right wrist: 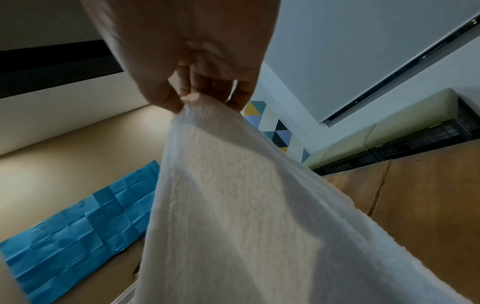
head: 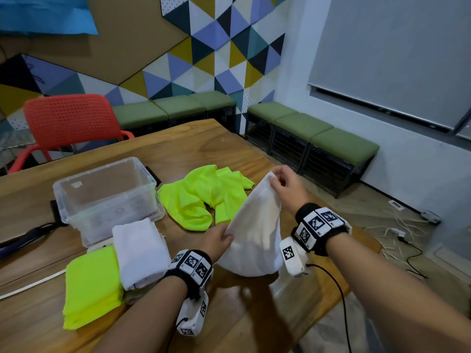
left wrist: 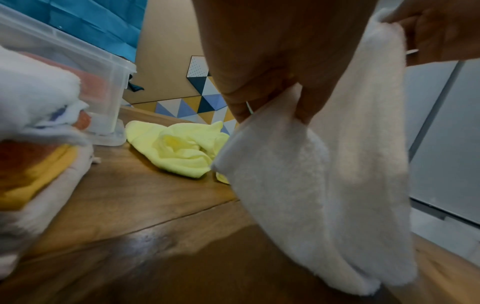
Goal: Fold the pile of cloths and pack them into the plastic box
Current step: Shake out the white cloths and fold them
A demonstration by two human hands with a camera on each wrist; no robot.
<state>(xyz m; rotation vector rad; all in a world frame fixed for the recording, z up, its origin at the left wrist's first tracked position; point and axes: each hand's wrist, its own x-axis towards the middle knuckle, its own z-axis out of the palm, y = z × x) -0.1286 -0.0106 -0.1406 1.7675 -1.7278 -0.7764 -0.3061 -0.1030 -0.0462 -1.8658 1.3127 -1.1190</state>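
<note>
A white towel (head: pixel 254 230) hangs above the wooden table (head: pixel 229 143) between both hands. My right hand (head: pixel 281 180) pinches its upper corner (right wrist: pixel 192 107). Lower down, my left hand (head: pixel 221 238) pinches another edge of the towel (left wrist: pixel 272 115). The clear plastic box (head: pixel 107 197) stands to the left, with no cloth visible inside it. An unfolded neon-yellow cloth (head: pixel 204 197) lies crumpled behind the towel. A folded white towel (head: pixel 140 253) and a folded neon-yellow cloth (head: pixel 91 284) lie in front of the box.
A red chair (head: pixel 71 123) stands behind the table's far left side. Green benches (head: pixel 313 133) line the walls. Cables (head: pixel 397 238) lie on the floor to the right. The table's right edge is close to my right arm.
</note>
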